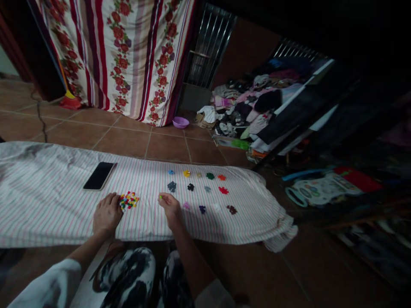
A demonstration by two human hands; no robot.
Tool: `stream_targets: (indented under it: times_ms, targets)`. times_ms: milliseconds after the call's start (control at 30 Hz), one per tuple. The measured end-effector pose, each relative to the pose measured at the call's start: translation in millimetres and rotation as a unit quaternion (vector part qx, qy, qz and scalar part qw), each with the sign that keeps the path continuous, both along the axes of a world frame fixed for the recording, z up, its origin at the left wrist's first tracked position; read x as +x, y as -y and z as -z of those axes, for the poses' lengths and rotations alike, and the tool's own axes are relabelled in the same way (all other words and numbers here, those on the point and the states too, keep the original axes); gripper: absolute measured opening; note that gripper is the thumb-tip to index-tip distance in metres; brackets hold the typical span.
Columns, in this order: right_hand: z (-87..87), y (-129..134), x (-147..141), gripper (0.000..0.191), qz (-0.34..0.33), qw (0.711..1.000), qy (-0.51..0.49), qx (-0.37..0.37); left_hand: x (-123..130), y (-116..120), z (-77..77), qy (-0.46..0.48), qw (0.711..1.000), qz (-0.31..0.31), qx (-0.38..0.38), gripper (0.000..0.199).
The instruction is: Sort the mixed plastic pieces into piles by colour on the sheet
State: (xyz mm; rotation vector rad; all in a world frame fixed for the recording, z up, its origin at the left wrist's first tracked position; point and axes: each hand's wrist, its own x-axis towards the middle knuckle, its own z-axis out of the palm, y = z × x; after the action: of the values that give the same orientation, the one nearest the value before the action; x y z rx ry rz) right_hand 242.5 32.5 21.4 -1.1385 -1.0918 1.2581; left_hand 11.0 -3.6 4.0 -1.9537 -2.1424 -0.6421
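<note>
My right hand (170, 208) is pinched closed on a small yellow-green piece (160, 197), held just above the striped cloth (144, 220). My left hand (107, 212) lies on the cloth, fingers stretched out, its fingertips at the edge of a mixed heap of small colored pieces (129, 200). Right of my right hand, little piles sorted by color form rough rows. Among them are a yellow pile (186, 173), a dark green pile (210, 176), a black pile (190, 187), a red pile (223, 190), a pink pile (186, 205) and a brown pile (231, 209).
A dark-screened phone (99, 176) lies on the cloth beyond my left hand. Past the cloth, a purple bowl (180, 122) stands on the tiled floor near a floral curtain (122, 55). Clothes are heaped (247, 105) at the back right.
</note>
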Motion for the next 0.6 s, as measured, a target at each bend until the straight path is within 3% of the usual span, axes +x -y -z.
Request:
stream_targets:
  times_ms: [333, 600]
  targets:
    - [-23.0, 10, 70, 0.028, 0.112, 0.992, -0.033, -0.048, 1, 2, -2.7, 0.014, 1.0, -0.01, -0.013, 0.034]
    - [-29.2, 12, 101, 0.037, 0.192, 0.974, -0.09, -0.073, 2, 4, -10.2, 0.006, 0.999, -0.001, -0.034, 0.036]
